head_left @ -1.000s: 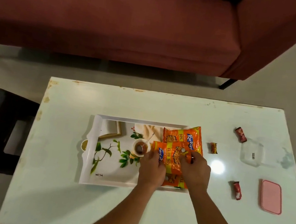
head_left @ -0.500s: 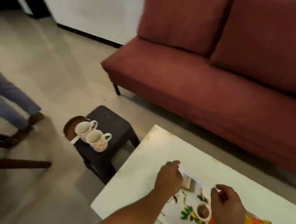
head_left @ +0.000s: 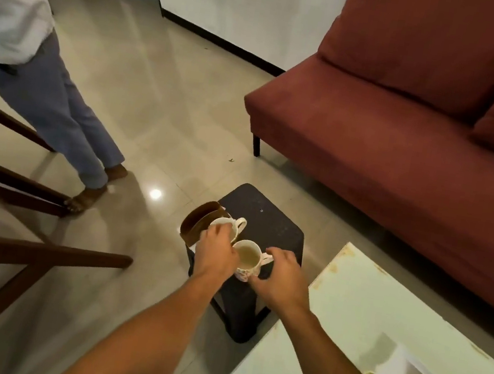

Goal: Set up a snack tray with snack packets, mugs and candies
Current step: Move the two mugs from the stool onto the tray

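Two white floral mugs stand on a black stool [head_left: 266, 219] left of the white table [head_left: 350, 300]. My left hand [head_left: 217, 255] is curled over the near side of the far mug [head_left: 230, 225]. The near mug [head_left: 247, 255] is empty inside. My right hand [head_left: 281, 276] clasps its handle side, thumb at the base and a finger over the handle. Both mugs rest on the stool. A corner of the white leaf-printed tray [head_left: 399, 359] shows at the bottom right. Snack packets and candies are out of view.
A brown curved object [head_left: 196, 222] sits on the stool behind the far mug. A red sofa [head_left: 407, 147] stands beyond the stool and table. Another person [head_left: 43, 96] stands on the tiled floor at the left, beside a wooden chair frame [head_left: 35, 250].
My view swung left from the tray to the stool. Both hands left the orange snack packets on the tray and reached down to the two mugs.
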Demonstrator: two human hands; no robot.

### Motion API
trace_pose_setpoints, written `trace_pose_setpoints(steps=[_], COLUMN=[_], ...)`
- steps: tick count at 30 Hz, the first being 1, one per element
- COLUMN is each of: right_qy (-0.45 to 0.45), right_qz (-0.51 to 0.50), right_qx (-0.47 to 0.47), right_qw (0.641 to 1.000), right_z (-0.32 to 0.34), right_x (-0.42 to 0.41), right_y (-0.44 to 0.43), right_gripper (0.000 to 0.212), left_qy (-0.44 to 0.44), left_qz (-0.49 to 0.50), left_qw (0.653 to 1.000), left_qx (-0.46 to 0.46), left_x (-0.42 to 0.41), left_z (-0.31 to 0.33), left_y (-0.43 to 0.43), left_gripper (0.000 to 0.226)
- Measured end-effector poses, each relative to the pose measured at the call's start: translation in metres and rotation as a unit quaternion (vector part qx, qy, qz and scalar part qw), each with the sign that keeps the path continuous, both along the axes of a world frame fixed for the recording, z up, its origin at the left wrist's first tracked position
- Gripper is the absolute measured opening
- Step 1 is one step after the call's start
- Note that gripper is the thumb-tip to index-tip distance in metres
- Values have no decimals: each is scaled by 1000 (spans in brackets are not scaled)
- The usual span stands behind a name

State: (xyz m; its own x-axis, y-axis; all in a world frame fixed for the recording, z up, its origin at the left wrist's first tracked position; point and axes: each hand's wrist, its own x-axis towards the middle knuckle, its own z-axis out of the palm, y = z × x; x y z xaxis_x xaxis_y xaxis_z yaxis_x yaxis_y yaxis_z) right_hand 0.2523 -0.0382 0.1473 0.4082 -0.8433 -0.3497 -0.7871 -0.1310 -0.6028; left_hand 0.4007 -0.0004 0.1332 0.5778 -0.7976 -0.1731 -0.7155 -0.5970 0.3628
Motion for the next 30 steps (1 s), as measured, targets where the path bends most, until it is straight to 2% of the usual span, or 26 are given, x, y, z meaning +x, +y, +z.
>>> trace_pose_setpoints(steps=[4, 8, 13, 22, 25, 30], right_qy=[89, 167, 197, 125, 95, 98], right_qz=[71, 115, 117, 91, 44, -55], right_qx=[-13, -29, -55, -49, -63, -71], right_qw=[993, 979, 972, 987, 993, 991], right_z=[-30, -57, -81, -79, -65, -43], right_x=[52, 76, 79, 66, 32, -86], right_y=[-12, -24, -26, -28, -26, -28], right_gripper=[93, 102, 100, 95, 96, 89], left_qy=[-33, -57, -52, -27, -28, -43], left_qz=[-79, -138, -154, -125, -123, -236], left_qw=[992, 978, 977, 990, 992, 970], left_qx=[95, 146, 140, 66, 26, 42], left_x=[41, 64, 74, 81, 70, 1], left_z=[-36, -63, -79, -69, -57, -44], left_y=[-10, -29, -42, -42, -36, -28], left_gripper=[92, 107, 103, 83, 75, 85])
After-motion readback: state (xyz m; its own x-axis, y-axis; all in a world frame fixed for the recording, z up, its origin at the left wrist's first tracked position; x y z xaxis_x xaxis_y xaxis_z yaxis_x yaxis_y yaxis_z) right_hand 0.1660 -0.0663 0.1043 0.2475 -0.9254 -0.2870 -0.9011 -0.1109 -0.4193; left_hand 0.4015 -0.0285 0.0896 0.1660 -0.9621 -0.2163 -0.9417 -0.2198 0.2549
